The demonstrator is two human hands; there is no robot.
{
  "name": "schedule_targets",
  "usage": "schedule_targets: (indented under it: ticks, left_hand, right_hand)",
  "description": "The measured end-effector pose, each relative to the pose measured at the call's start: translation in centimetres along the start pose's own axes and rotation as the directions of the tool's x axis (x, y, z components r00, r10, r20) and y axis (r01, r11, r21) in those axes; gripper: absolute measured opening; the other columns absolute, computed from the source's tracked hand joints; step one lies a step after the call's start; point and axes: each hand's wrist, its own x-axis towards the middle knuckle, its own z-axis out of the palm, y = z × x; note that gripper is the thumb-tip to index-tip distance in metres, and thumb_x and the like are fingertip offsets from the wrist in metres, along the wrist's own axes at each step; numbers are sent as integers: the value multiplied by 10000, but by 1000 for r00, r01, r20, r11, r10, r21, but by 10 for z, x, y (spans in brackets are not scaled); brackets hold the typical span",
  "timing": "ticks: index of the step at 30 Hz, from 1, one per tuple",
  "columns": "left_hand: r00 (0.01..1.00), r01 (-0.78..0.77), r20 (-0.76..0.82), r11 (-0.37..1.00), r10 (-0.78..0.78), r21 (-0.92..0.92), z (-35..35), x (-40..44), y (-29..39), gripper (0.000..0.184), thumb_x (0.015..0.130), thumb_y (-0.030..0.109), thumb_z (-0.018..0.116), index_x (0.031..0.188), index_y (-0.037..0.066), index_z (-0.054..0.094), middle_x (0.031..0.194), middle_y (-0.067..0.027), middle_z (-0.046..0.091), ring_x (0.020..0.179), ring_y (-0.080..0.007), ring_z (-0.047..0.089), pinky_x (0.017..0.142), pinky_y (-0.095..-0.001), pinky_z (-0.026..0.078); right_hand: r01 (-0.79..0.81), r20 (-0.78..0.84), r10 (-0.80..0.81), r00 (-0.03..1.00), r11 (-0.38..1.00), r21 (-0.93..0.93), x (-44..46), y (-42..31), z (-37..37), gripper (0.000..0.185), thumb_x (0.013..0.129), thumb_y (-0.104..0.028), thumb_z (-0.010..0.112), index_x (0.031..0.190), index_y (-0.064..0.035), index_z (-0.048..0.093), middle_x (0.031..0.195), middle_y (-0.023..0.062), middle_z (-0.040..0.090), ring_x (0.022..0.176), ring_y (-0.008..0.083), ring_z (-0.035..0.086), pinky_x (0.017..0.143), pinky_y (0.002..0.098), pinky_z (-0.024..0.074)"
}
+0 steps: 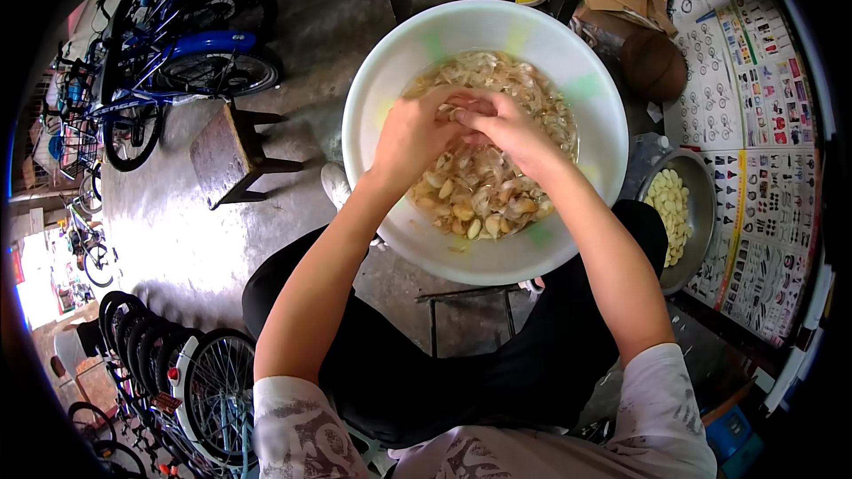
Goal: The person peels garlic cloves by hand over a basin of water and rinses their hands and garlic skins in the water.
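1. Two bare hands meet over the large round basin of translucent white plastic (373, 80). The left hand (413, 135) and right hand (515, 131) are drawn together, fingers curled inward, tips meeting. Whether a clove is pinched between them: cannot tell, fingers cover the spot.

2. Plump tan-to-cream garlic cloves (475, 226) lie in the basin below the hands, most plainly along the near side, mixed with thin, papery, translucent skins (506, 186), all wet.

3. Handling, cloves: likely light and firm, slick when wet, apt to shoot out of a hard squeeze; a fingernail could bruise the flesh. Best hold, I judge: across the broad belly, thumb against the side of the forefinger, one end left free.

4. Handling, skins: probably limp, near weightless, clinging to damp fingers; a loose edge or dry tip should give the surest grip.

5. Handling, basin: likely heavy with its wet load, wall somewhat flexible. Grip opposite sides of the rim, keep level against slopping.

6. By the right knee: a round, shiny grey metal bowl (701, 204) with smooth, cream-white skinless cloves (670, 213). Bowl probably stiff, moderately weighty; rim is the natural hold. These cloves likely slippery, easily nicked; scoop with a cupped palm.
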Motion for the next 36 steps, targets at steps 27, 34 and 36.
schedule_targets:
  ticks: [27,34,36]
  left_hand:
    - [787,552,314,833,-531,24,-21,7,17,391,986,354,507,1225,61,606,966,-60,672,836,-130,637,668,-273,520]
    - [910,349,255,936,-328,-40,-29,10,14,362,959,308,556,1189,47,656,1069,-129,704,985,-202,665,834,-304,503]
    - [984,104,91,909,-153,403,-24,4,3,303,929,231,592,1137,27,675,1065,-160,699,999,-263,667,864,-344,505]
  right_hand:
    - [407,419,-7,908,252,-878,-23,47,20,176,747,-83,645,888,-128,739,870,133,715,805,321,693,708,453,550]
    - [387,378,-82,922,219,-896,-25,50,26,57,778,-100,613,788,-70,660,763,155,676,782,332,686,681,474,530]
    - [236,269,2,963,477,-847,-19,37,24,137,858,-178,573,875,-75,662,768,176,670,788,353,679,705,477,521]
